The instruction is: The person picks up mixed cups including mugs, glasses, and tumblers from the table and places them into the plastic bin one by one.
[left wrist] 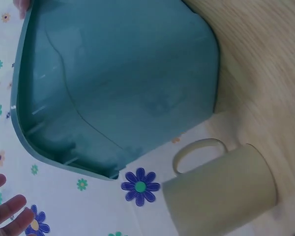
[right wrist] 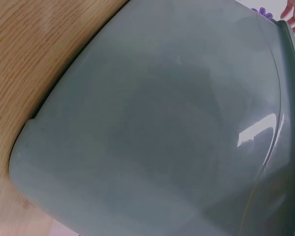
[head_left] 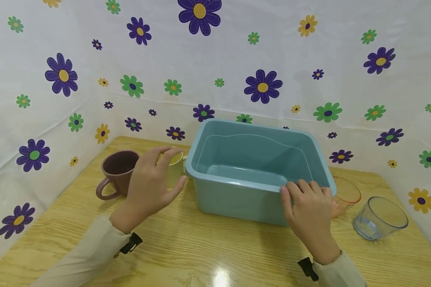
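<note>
A blue-green plastic basin [head_left: 233,199] stands upright with nothing inside it. My right hand [head_left: 307,211] grips its near rim toward the right corner, fingers bent over the edge and thumb at the outer side. My left hand [head_left: 149,183] is raised left of the basin, thumb and fingers spread apart with nothing between them. Behind it in the head view, partly covered, is a pale yellow-green mug [head_left: 173,171]. The left wrist view has this mug [left wrist: 221,191] upright beside the basin, apart from the left fingers [left wrist: 12,209].
A purple-brown mug [head_left: 120,175] sits to the left, its handle toward me. Right of the basin are an orange-rimmed clear glass [head_left: 346,195], partly hidden by it, and a bluish clear glass [head_left: 378,219]. A flowered white sheet [head_left: 215,59] hangs behind the wooden table [head_left: 186,247].
</note>
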The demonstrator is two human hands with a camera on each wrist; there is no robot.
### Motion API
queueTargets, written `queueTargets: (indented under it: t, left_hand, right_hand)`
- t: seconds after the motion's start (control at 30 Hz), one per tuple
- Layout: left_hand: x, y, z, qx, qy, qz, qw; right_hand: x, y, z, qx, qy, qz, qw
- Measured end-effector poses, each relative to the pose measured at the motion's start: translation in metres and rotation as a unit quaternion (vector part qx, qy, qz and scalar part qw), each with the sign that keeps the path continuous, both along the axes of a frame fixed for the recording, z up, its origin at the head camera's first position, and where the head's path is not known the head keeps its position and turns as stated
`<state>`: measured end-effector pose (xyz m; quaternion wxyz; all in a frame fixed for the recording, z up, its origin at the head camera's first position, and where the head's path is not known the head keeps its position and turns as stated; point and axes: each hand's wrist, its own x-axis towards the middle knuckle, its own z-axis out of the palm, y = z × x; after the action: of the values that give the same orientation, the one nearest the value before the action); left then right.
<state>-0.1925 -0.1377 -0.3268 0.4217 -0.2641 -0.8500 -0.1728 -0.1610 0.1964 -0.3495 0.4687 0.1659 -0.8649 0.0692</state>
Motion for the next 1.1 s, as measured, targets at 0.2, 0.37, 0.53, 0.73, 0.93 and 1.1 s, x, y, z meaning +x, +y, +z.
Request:
queueTargets:
  t: [0.2, 0.37, 0.53, 0.73, 0.93, 1.1]
  left_hand:
    - [-0.008, -0.014, -0.009, 0.021, -0.006, 0.014, 0.9997]
    - [-0.012, -0.029, -0.015, 0.044, -0.015, 0.040, 0.9981]
    - [-0.012, -0.044, -0.020, 0.093, -0.024, 0.060, 0.9936]
    - [-0.009, -0.055, -0.027, 0.170, -0.031, 0.075, 0.9821]
    - [-0.005, -0.063, -0.033, 0.214, -0.041, 0.092, 0.9717]
    - [-0.003, -0.069, -0.037, 0.226, -0.055, 0.105, 0.9668]
  right_hand:
    - [-0.001, 0.001, 0.000, 0.005, 0.007, 0.001, 1.000]
    - [-0.002, 0.003, 0.001, 0.007, 0.011, 0.004, 1.000]
    - [-0.004, 0.005, 0.000, 0.004, 0.009, 0.008, 1.000]
    - [-0.005, 0.005, 0.000, 0.004, 0.005, 0.006, 1.000]
    - [-0.005, 0.005, -0.001, 0.004, 0.002, 0.006, 1.000]
    - [-0.005, 0.005, -0.001, -0.002, 0.003, 0.008, 1.000]
